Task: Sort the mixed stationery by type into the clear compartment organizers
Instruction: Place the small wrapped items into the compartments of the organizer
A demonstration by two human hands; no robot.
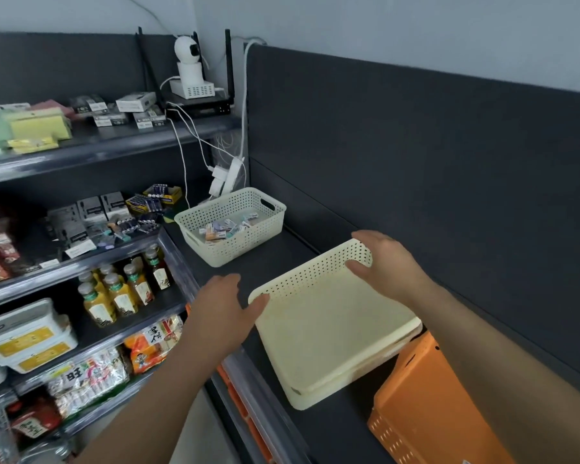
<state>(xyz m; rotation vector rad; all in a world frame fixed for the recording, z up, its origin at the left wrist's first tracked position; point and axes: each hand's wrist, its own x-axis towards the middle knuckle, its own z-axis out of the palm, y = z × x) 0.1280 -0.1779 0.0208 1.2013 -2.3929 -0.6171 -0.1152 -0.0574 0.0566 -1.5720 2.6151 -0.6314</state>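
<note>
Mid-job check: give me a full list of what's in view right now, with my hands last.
held basket: one, cream, perforated, tilted over the dark shelf
second basket: one, cream, perforated, farther back on the same shelf
small packs: several, mixed colours, inside the second basket
orange crate: one, bottom right, beside the held basket
security camera: one, white, top shelf corner
power strip: one, white, behind the second basket
battery packs: several, blue in a yellow box, middle left shelf
drink bottles: several, yellow-orange, shelf below
left hand: touches the held basket's left corner
right hand: grips its far wall
</note>
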